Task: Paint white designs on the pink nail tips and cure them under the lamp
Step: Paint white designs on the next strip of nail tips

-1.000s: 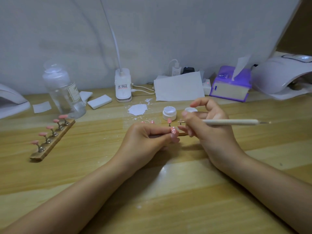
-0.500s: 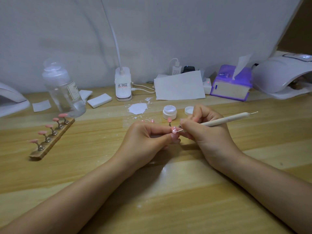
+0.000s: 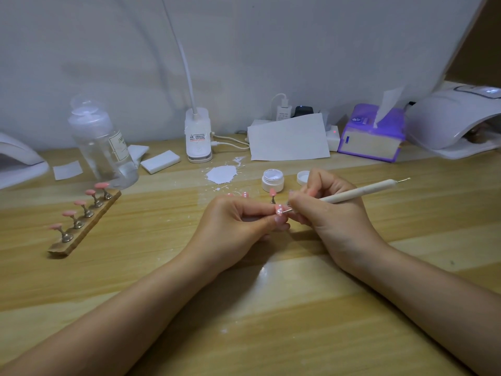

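We pinch one pink nail tip in the curled left hand while the right hand grips the white dotting pen, its point touching the tip. Five unpainted pink tips wait on the wooden stand; curing under the white lamp looks well ahead.

Pale wood-grain worktop, smooth with a soft sheen, flecked with dried white paint. The holder strip looks like rough raw wood, carrying shiny metal pegs topped by glossy pink nail tips. Clear plastic bottle. White plastic pot. Matt cream pen, metal point. Flat matt paper sheet.
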`<action>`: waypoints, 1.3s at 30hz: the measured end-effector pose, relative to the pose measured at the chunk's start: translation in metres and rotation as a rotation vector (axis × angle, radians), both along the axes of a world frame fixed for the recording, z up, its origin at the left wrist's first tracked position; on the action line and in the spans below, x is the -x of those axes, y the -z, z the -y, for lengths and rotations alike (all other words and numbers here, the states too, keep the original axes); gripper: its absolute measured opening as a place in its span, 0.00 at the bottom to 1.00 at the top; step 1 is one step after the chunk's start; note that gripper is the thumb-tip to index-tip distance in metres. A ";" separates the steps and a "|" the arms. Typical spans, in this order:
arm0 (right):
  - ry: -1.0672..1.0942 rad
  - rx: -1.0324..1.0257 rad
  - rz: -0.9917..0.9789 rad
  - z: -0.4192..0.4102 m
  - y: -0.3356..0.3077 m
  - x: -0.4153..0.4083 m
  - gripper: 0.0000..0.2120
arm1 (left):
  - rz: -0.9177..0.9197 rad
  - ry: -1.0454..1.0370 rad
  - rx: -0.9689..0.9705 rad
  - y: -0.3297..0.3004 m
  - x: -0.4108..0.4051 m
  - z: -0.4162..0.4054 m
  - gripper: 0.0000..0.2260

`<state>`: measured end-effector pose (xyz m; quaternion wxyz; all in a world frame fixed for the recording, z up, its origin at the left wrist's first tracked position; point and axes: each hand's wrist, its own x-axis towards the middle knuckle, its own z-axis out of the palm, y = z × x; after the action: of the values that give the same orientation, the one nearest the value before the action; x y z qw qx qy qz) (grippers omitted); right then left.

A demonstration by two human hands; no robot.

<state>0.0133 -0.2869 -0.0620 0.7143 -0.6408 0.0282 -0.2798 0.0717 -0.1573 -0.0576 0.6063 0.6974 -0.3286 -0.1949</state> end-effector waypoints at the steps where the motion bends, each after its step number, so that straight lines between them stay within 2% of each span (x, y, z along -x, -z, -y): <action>1: -0.005 0.001 0.002 0.000 0.000 0.000 0.22 | -0.003 0.001 0.001 0.000 0.000 0.000 0.06; 23: 0.016 0.011 -0.019 0.001 0.001 -0.001 0.24 | 0.021 0.018 -0.001 0.002 -0.001 0.000 0.05; 26: 0.054 -0.056 -0.029 -0.002 -0.002 0.000 0.24 | 0.015 0.021 0.003 0.002 -0.001 0.000 0.05; 29: 0.153 -0.113 -0.002 0.003 -0.011 -0.001 0.19 | -0.013 0.004 0.012 0.002 -0.001 0.001 0.04; 33: 0.289 0.050 -0.007 0.019 -0.030 -0.009 0.20 | -0.034 -0.003 0.025 0.002 0.000 0.001 0.04; 37: 0.325 0.414 -0.205 0.035 -0.040 -0.031 0.17 | -0.025 0.005 0.028 0.002 0.000 0.001 0.04; 39: 0.313 0.521 -0.269 0.038 -0.044 -0.044 0.17 | -0.014 0.004 0.027 0.002 0.000 0.001 0.05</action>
<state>0.0572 -0.3253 -0.0180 0.4645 -0.8211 0.1481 -0.2967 0.0715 -0.1586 -0.0595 0.6177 0.6869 -0.3285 -0.1966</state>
